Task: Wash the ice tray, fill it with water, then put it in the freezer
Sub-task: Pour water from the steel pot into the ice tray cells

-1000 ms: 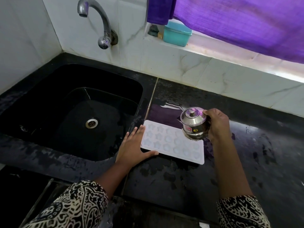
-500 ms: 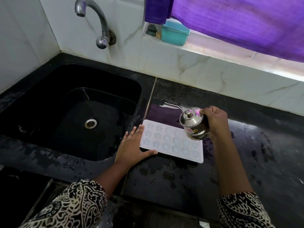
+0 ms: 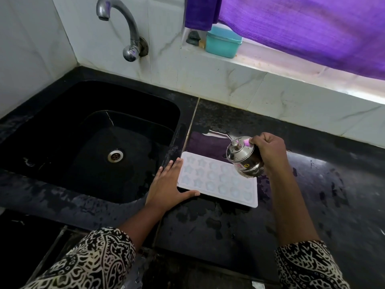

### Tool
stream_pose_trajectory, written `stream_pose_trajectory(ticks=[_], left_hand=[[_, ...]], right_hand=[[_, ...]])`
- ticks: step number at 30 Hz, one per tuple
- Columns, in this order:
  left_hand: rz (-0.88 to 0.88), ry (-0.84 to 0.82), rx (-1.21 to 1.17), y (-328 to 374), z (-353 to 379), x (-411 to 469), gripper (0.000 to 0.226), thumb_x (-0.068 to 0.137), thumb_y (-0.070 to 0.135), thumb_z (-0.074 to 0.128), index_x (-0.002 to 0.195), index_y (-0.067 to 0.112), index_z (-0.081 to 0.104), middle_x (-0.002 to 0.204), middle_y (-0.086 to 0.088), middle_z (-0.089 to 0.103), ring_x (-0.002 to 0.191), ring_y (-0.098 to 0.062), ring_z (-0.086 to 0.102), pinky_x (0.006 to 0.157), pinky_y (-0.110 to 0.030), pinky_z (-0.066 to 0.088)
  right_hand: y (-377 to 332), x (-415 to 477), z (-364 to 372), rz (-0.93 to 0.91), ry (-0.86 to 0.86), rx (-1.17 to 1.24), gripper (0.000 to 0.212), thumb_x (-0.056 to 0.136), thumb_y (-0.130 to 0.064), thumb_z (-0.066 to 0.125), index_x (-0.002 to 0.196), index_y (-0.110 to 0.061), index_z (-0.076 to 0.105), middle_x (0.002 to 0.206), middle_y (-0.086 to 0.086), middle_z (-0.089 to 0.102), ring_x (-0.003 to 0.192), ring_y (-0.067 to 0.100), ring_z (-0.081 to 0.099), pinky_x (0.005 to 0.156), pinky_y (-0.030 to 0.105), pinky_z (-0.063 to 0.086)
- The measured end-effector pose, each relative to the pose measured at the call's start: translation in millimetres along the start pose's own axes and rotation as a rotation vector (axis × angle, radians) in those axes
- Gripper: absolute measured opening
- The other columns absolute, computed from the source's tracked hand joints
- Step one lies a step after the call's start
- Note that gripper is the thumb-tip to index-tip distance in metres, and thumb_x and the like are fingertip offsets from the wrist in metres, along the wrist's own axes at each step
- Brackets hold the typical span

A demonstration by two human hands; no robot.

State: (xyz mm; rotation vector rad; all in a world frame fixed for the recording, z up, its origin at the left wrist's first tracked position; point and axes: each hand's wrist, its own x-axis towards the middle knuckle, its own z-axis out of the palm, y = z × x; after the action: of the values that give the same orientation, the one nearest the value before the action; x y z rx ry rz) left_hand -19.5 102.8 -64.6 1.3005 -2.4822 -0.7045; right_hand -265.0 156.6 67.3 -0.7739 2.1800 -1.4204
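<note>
A white ice tray (image 3: 216, 180) with star and round moulds lies flat on the wet black counter (image 3: 312, 195), just right of the sink. My left hand (image 3: 168, 184) rests flat against the tray's left end, fingers straight, thumb along the near edge. My right hand (image 3: 268, 153) grips a small lidded steel pot (image 3: 243, 157), tilted left over the tray's far right corner.
A black sink (image 3: 62, 130) with a steel drain (image 3: 115, 155) lies to the left, under a curved wall tap (image 3: 127, 32). A teal box (image 3: 224, 42) sits on the window ledge beneath a purple curtain (image 3: 302, 28). White tiled wall runs behind the counter.
The steel pot has tipped further to the left over the tray. My left hand has stayed at the tray's left end.
</note>
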Motion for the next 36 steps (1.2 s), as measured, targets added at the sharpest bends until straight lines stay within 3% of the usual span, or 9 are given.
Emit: stream_pose_trajectory(ticks=[27, 31, 36], left_hand=[[0.003, -0.006, 0.014, -1, 0, 0, 0.121, 0.057, 0.093, 0.034, 0.154, 0.025, 0.005, 0.161, 0.011, 0.009, 0.147, -0.007, 0.004, 0.118, -0.031, -0.001], [0.003, -0.005, -0.001, 1, -1, 0, 0.121, 0.059, 0.091, 0.042, 0.154, 0.025, 0.006, 0.161, 0.010, 0.010, 0.147, -0.007, 0.004, 0.117, -0.030, -0.002], [0.003, -0.005, 0.003, 0, 0, 0, 0.120, 0.059, 0.092, 0.037, 0.154, 0.025, 0.006, 0.161, 0.011, 0.009, 0.147, -0.006, 0.004, 0.116, -0.028, -0.003]], right_hand=[[1, 7, 11, -0.131, -0.060, -0.149, 0.033, 0.078, -0.008, 0.063, 0.054, -0.016, 0.041, 0.052, 0.002, 0.040, 0.053, 0.016, 0.038, 0.055, 0.031, 0.034], [1, 8, 13, -0.141, -0.056, -0.191, 0.030, 0.078, -0.011, 0.063, 0.056, -0.016, 0.044, 0.055, 0.005, 0.044, 0.056, 0.018, 0.041, 0.057, 0.033, 0.036], [2, 9, 16, -0.140, -0.059, -0.245, 0.026, 0.079, -0.016, 0.064, 0.058, -0.017, 0.048, 0.064, 0.012, 0.054, 0.063, 0.022, 0.050, 0.059, 0.035, 0.043]])
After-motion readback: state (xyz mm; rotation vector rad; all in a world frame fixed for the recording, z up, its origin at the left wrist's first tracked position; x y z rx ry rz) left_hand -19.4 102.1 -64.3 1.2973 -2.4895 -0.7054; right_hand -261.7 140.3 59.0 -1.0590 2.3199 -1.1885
